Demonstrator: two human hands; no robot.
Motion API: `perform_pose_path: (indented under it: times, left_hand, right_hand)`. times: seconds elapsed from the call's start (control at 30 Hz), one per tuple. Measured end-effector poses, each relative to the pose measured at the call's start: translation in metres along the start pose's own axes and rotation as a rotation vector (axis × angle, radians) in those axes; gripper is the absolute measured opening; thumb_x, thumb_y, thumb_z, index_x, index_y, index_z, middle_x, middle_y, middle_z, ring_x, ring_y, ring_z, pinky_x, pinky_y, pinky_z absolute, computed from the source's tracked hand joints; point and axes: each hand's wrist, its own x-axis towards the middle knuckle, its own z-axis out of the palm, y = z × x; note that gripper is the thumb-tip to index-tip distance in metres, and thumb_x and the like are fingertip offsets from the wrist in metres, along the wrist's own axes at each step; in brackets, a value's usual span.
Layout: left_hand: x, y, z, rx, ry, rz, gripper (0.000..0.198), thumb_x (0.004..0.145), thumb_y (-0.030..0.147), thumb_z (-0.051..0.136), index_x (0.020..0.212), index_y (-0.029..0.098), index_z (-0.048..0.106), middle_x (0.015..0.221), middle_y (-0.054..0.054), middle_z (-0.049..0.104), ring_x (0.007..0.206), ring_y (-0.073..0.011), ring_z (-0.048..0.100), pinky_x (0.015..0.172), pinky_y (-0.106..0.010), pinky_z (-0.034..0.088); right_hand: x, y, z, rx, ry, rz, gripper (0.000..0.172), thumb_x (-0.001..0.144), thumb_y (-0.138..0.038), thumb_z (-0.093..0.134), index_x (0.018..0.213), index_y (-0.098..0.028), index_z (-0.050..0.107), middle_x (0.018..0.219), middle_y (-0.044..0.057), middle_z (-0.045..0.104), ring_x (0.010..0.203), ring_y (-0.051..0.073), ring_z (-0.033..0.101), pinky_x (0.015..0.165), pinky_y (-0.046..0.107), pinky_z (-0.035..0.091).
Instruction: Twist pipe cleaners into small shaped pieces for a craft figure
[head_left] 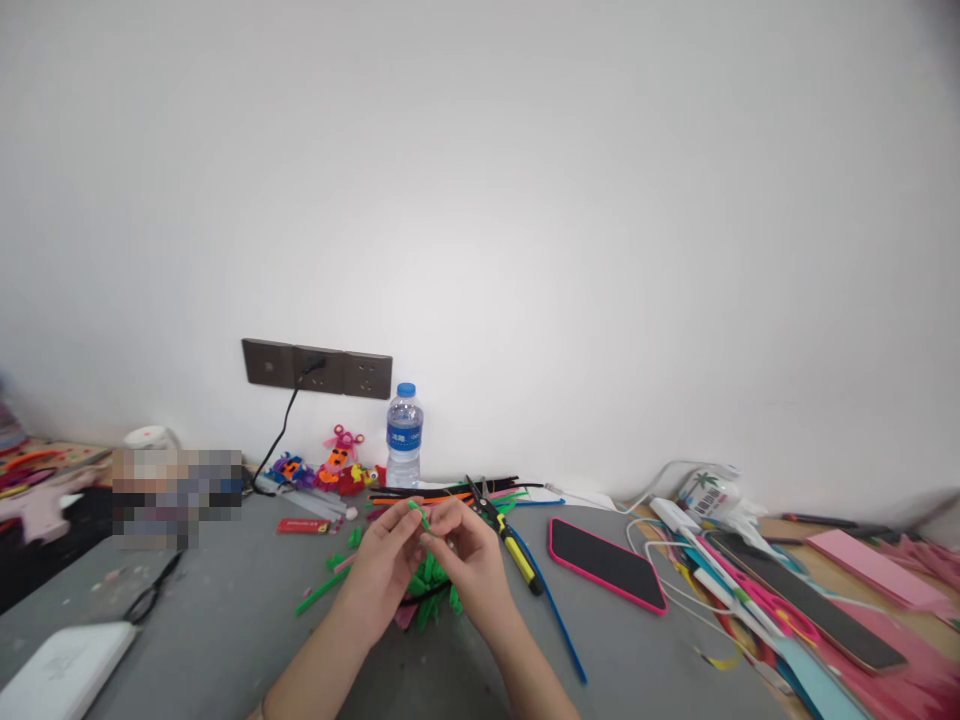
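Note:
Close together over the grey table (247,620), both hands pinch a small piece of green pipe cleaner (418,514). My left hand (382,555) grips it with thumb and forefinger. From the other side, the closed fingertips of my right hand (469,550) meet it. Beneath the hands lies a heap of green fuzzy pieces (429,590), partly hidden, with some pink among them. Pliers with yellow and black handles (523,560) rest just right of my right hand. Alongside them runs a long blue pipe cleaner (553,605). Black and orange pipe cleaners (397,497) lie behind the hands.
A water bottle (405,440) stands by the wall beside small colourful fuzzy figures (341,462). On the right are a pink-cased phone (607,565), white cables and pink scissors (784,615). A white box-shaped device (67,670) sits front left. A red packet (302,526) lies left of the hands.

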Motion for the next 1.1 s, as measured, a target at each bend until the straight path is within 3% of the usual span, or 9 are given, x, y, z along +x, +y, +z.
perform_pose_path:
  times: [0.33,0.77,1.1]
  left_hand:
    - [0.001,0.001,-0.003,0.024,0.005,-0.001,0.032,0.056,0.027,0.087,0.074,0.018,0.062,0.069,0.004,0.065,0.060,-0.0077,0.057,0.054,-0.017,0.044]
    - [-0.001,0.009,-0.004,0.145,-0.111,0.014,0.029,0.063,0.028,0.083,0.071,0.018,0.056,0.058,0.009,0.049,0.052,-0.0049,0.043,0.053,-0.016,0.038]
    - [-0.002,0.012,-0.005,0.199,-0.158,0.010,0.029,0.068,0.030,0.080,0.070,0.019,0.053,0.064,0.007,0.054,0.053,-0.0051,0.041,0.053,-0.016,0.036]
  right_hand:
    - [-0.001,0.000,0.001,-0.082,-0.002,0.004,0.015,0.077,-0.022,0.067,0.069,-0.021,0.055,0.075,0.002,0.057,0.073,0.017,0.054,0.063,0.028,0.042]
    - [0.002,-0.005,-0.004,-0.076,-0.008,0.025,0.013,0.078,-0.024,0.066,0.070,-0.020,0.056,0.072,0.000,0.055,0.068,0.015,0.051,0.060,0.027,0.040]
    - [0.002,-0.005,-0.005,-0.070,-0.012,0.048,0.010,0.076,-0.025,0.069,0.071,-0.020,0.061,0.075,0.001,0.059,0.072,0.017,0.055,0.064,0.027,0.044]
